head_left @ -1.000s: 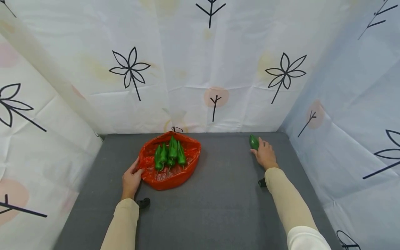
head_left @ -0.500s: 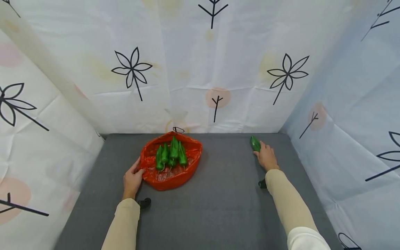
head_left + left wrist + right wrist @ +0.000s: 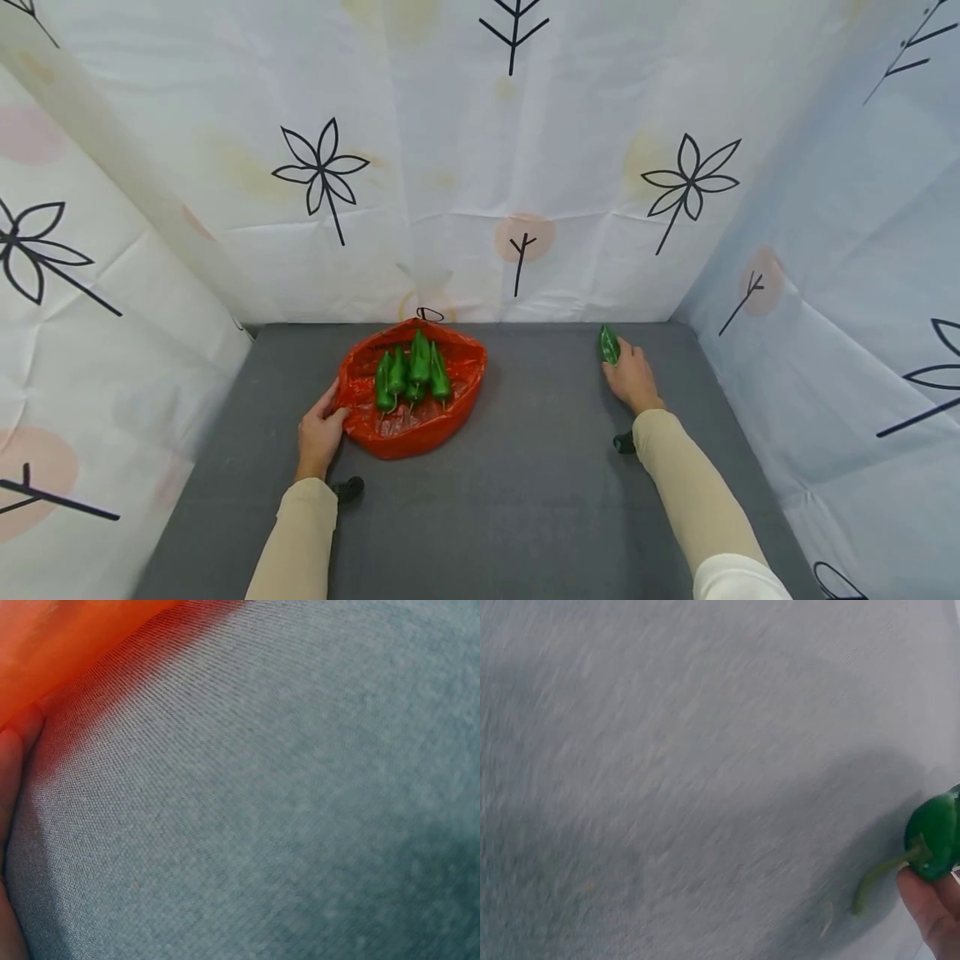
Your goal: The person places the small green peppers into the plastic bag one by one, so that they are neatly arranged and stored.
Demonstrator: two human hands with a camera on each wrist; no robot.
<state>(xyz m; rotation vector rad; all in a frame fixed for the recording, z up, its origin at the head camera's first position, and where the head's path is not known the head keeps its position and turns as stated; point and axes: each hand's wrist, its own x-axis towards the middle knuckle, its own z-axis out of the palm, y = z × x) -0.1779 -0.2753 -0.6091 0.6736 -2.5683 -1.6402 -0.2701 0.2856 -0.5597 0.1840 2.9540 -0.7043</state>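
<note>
My left hand (image 3: 321,433) pinches the left rim of a red plastic bag (image 3: 408,439), which stands with its mouth spread wide. Inside the bag lie several green peppers (image 3: 418,358) in a bunch. In the left wrist view the bag's orange-red edge (image 3: 67,652) fills the upper left corner, with fingertips (image 3: 28,724) at it. At the far right of the table my right hand (image 3: 632,379) grips one green pepper (image 3: 610,344). The right wrist view shows that pepper (image 3: 934,834) with its curved stem, a thumb and fingers (image 3: 930,904) against its underside.
The grey cloth-covered table (image 3: 495,500) runs back to a white patterned curtain (image 3: 465,167) with matching sides at left and right. A dark wrist camera (image 3: 348,490) sits below the left hand, another dark wrist camera (image 3: 624,442) by the right sleeve.
The pepper in my right hand has turned slightly more upright, and the right hand has shifted a little. The left hand keeps its hold on the bag; the view drifted slightly.
</note>
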